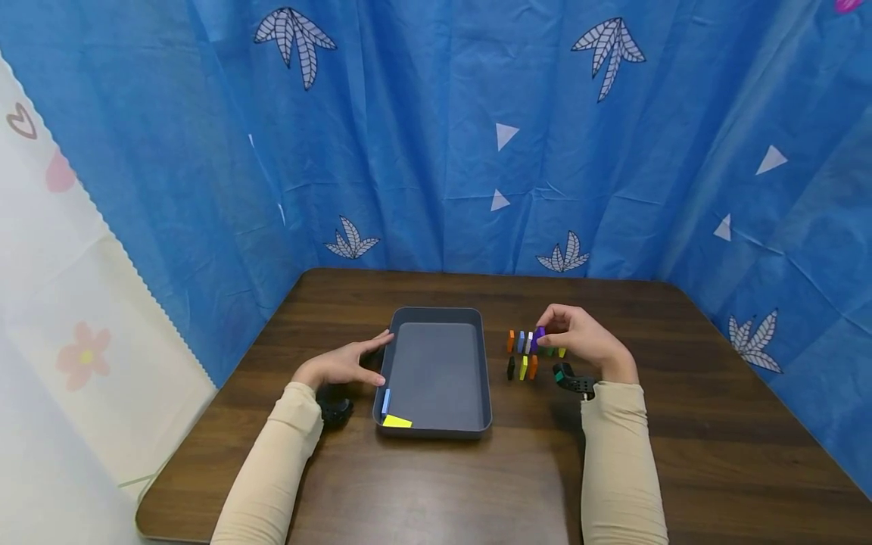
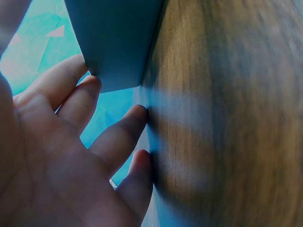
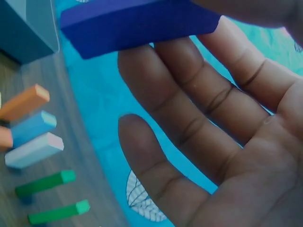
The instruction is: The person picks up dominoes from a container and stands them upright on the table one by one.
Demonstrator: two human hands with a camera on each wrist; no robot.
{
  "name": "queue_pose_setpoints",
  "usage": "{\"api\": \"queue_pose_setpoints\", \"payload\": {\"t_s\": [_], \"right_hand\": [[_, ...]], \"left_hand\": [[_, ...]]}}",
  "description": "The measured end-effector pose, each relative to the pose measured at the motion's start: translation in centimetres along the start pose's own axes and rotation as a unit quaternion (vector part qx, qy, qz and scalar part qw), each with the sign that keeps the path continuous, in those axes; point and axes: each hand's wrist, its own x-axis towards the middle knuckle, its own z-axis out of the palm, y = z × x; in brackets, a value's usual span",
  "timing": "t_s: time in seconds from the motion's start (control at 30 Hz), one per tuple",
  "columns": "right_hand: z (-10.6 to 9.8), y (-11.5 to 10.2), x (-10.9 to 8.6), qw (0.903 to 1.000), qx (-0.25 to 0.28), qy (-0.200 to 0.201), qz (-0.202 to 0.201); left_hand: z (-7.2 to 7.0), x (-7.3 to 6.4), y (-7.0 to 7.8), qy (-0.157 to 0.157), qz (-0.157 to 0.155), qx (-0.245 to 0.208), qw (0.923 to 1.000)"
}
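Observation:
My right hand (image 1: 577, 334) pinches a purple block (image 3: 142, 24) between thumb and fingers, lifted above the other blocks right of the tray. My left hand (image 1: 345, 363) rests at the left wall of the dark grey tray (image 1: 436, 434), its fingers spread and fingertips touching the rim. Inside the tray's near left corner, a light blue block (image 1: 386, 403) stands along the left wall and a yellow block (image 1: 397, 421) along the near wall. Below the purple block, the right wrist view has an orange block (image 3: 26, 105), a blue one (image 3: 34, 128), a white one (image 3: 35, 150) and green ones (image 3: 47, 183).
On the wooden table (image 1: 531, 484), a nearer row holds a black block (image 1: 511, 369), a yellow block (image 1: 524, 368) and an orange block (image 1: 534, 368). A blue patterned curtain (image 1: 436, 151) hangs behind the table, with a white cloth (image 1: 61, 303) at the left.

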Motion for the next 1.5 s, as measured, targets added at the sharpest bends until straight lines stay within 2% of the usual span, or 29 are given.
{"api": "queue_pose_setpoints", "payload": {"t_s": [0.17,0.57,0.87,1.0,1.1,1.23,1.5], "right_hand": [[-0.3,1.0,-0.2,0.9996,-0.011,0.007,0.026],[-0.2,3.4,-0.5,0.9979,-0.016,-0.027,0.057],[-0.1,3.8,-0.4,0.9952,-0.008,-0.049,0.084],[0.2,2.6,-0.7,0.9935,-0.010,-0.057,0.098],[0.3,3.0,-0.6,0.9923,-0.022,-0.059,0.107],[0.2,5.0,0.0,0.9907,-0.032,-0.059,0.118],[0.6,5.3,0.1,0.9881,-0.043,-0.067,0.131]], "left_hand": [[0.0,0.1,0.0,0.001,0.001,0.007,1.0000],[0.0,0.0,0.0,-0.001,-0.002,0.007,1.0000],[-0.1,0.2,0.1,-0.007,-0.003,-0.003,1.0000],[0.0,0.2,0.0,-0.004,-0.005,-0.002,1.0000],[0.0,0.1,0.1,-0.004,-0.004,-0.001,1.0000],[0.0,0.1,0.2,-0.005,-0.002,-0.001,1.0000],[0.0,0.2,0.1,-0.004,-0.005,0.003,1.0000]]}}
